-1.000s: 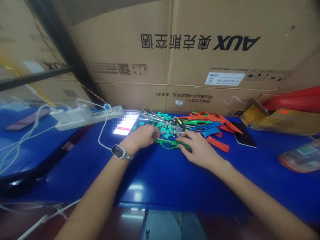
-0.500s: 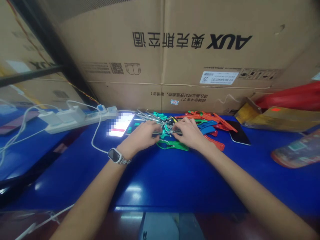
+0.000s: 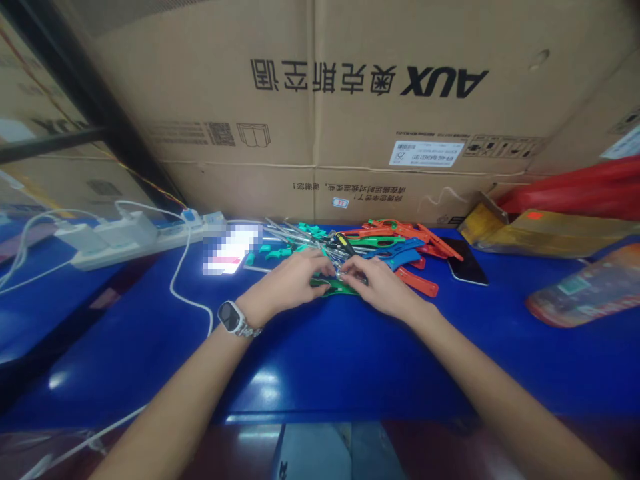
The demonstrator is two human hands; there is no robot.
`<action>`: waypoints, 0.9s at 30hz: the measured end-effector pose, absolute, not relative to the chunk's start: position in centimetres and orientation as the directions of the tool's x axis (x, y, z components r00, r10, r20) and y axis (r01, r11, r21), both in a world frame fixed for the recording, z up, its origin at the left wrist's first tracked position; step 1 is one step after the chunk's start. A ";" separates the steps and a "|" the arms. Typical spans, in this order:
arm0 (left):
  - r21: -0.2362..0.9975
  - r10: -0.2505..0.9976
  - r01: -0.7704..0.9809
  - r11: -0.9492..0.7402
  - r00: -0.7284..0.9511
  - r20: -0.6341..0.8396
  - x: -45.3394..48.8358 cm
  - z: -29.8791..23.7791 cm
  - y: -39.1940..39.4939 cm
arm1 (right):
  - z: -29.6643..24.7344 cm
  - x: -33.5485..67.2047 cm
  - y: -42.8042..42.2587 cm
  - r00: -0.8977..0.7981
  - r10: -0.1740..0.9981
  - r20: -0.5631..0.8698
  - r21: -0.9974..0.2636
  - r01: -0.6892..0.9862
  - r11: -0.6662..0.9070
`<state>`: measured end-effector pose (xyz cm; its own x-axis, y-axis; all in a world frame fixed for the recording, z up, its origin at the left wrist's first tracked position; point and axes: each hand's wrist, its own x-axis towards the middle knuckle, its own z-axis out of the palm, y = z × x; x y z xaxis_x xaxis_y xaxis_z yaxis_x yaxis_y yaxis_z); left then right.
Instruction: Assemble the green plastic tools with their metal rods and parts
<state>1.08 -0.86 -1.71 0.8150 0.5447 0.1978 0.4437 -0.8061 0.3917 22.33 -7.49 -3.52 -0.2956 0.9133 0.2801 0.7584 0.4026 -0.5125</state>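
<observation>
My left hand (image 3: 295, 283), below a wrist with a watch (image 3: 231, 317), has its fingers closed near the pile's front edge. Facing it, my right hand (image 3: 377, 285) is closed too, thumb and fingers pinched. The fingertips nearly meet over a green plastic piece (image 3: 345, 288); whatever small thing they grip is too small to make out. Just behind them lie thin metal rods (image 3: 285, 231), small teal plastic parts (image 3: 280, 253) and a black-and-yellow piece (image 3: 344, 244). Blue plastic pieces (image 3: 403, 252) and orange plastic pieces (image 3: 419, 283) are heaped beside my right hand.
A lit phone (image 3: 233, 250) and a white power strip (image 3: 145, 241) with cables lie left on the blue table (image 3: 320, 360). A dark phone (image 3: 467, 263), a yellow box (image 3: 550, 232) and a bottle (image 3: 580, 293) lie right. A large cardboard box (image 3: 320, 113) stands behind.
My hands have come closer together and slightly toward me, now over the green piece. The whole view has shifted a little, so the surroundings appear farther left.
</observation>
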 end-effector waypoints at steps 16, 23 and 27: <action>0.358 0.553 0.479 -0.801 0.821 0.139 1.3 -2.7 -0.6 | -5.0 21.3 -8.1 -0.212 0.927 0.310 -0.553 0.752 0.357; 0.371 0.563 0.486 -0.792 0.816 0.133 1.3 -2.8 -0.7 | -5.0 21.3 -8.2 -0.243 0.899 0.366 -0.355 0.856 0.376; 0.369 0.565 0.490 -0.790 0.815 0.129 1.3 -2.8 -0.7 | -5.4 21.3 -8.1 -0.212 0.910 0.356 -0.415 0.837 0.357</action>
